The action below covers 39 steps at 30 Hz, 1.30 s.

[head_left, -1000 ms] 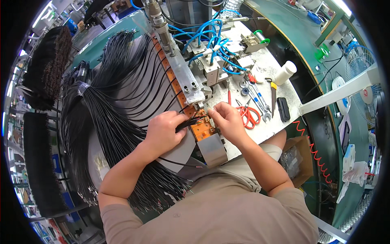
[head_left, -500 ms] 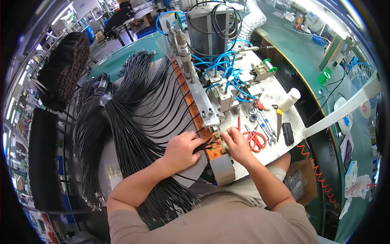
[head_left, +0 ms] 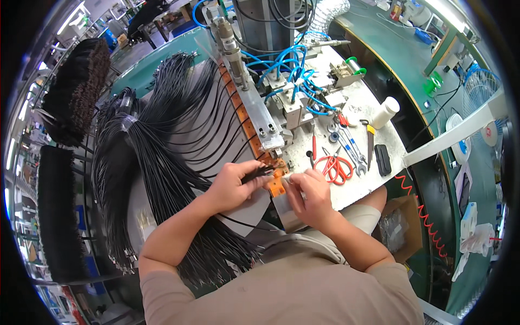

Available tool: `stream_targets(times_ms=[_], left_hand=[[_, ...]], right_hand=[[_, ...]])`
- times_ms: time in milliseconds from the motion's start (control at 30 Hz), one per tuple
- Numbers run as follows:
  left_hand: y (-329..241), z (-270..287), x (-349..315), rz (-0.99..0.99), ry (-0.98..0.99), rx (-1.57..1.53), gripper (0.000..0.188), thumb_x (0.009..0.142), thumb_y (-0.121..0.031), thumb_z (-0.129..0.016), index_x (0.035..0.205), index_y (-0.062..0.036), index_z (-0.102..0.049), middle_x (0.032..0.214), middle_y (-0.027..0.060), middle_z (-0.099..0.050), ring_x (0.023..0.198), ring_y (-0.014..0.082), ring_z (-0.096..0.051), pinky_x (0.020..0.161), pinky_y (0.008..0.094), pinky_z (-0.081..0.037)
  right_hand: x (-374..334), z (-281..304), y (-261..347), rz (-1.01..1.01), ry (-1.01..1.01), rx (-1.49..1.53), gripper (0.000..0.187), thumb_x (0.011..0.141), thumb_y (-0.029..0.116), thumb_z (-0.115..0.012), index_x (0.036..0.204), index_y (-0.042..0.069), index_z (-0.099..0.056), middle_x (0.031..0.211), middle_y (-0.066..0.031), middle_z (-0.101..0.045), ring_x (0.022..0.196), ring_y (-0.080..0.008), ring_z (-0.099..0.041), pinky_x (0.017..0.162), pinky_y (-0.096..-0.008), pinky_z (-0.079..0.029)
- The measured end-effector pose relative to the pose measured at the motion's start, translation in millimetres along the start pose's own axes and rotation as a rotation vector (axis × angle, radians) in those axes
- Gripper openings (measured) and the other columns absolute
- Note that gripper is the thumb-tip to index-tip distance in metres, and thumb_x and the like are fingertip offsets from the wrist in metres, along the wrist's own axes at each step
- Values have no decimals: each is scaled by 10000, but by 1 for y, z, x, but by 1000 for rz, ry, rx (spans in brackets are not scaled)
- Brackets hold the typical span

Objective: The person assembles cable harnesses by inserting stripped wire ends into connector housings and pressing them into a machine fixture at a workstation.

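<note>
Several black wires (head_left: 258,173) clenched in left hand (head_left: 233,187), ends by orange strip (head_left: 277,189). Right hand (head_left: 312,196), curled, has shifted nearer; what its grip holds, cannot tell. Handling seems unfinished.

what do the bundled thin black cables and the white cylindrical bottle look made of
Bundled thin black cables: probably plastic or rubber sheathing with a dull sheen; they bend smoothly. White cylindrical bottle: likely opaque plastic, satin-smooth, with soft highlights.

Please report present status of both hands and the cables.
Left hand gripping black cables. Right hand beside orange strip, hold unclear. Red scissors nearby, apparently not blocking.
</note>
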<state>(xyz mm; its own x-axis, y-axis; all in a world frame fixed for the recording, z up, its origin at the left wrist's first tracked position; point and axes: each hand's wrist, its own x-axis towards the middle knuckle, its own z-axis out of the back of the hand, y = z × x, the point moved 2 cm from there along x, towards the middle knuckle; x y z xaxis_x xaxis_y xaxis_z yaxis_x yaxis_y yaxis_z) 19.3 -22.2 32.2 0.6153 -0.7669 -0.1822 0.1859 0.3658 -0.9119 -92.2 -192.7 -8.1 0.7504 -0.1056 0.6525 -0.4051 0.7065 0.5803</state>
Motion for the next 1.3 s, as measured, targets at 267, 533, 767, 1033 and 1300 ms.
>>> stream_targets(times_ms=[267, 533, 767, 1033, 1300], left_hand=[[8, 3, 0, -127, -16, 10, 155, 949, -97, -651, 1064, 6, -646, 765, 35, -707, 656, 71, -639, 641, 240, -510], [20, 3, 0, -192, -43, 177, 143, 951, -75, -638, 1061, 17, -640, 776, 47, -712, 693, 86, -674, 675, 238, -524], [18, 4, 1, -186, -27, 108, 158, 971, -104, -621, 1061, 24, -640, 780, 49, -709, 674, 93, -671, 661, 242, -524], [14, 3, 1, -160, -21, 110, 166, 982, -114, -612, 1053, 34, -641, 780, 40, -685, 634, 90, -642, 633, 249, -515], [16, 5, 2, 9, 61, -201, 128, 940, -60, -665, 1038, 20, -656, 852, 25, -672, 698, 85, -623, 689, 246, -515]], right_hand=[[6, -14, 0, -53, 116, -10, 176, 822, 53, -712, 982, 72, -642, 736, -38, -624, 657, -223, -558, 672, -371, -384], [8, -16, 2, -144, 109, 99, 150, 868, 41, -692, 1013, 34, -652, 667, -26, -633, 579, -184, -584, 691, -322, -401], [10, -16, 3, -248, 117, 167, 117, 897, 46, -674, 1011, 25, -665, 628, -17, -651, 527, -140, -596, 704, -298, -411], [12, -16, 2, -270, 114, 211, 116, 926, 64, -660, 1031, 15, -668, 608, -10, -646, 524, -93, -599, 651, -259, -432], [17, -14, 4, -696, 281, 601, 103, 964, 76, -617, 976, -26, -609, 688, -51, -650, 592, -90, -620, 575, -225, -471]])
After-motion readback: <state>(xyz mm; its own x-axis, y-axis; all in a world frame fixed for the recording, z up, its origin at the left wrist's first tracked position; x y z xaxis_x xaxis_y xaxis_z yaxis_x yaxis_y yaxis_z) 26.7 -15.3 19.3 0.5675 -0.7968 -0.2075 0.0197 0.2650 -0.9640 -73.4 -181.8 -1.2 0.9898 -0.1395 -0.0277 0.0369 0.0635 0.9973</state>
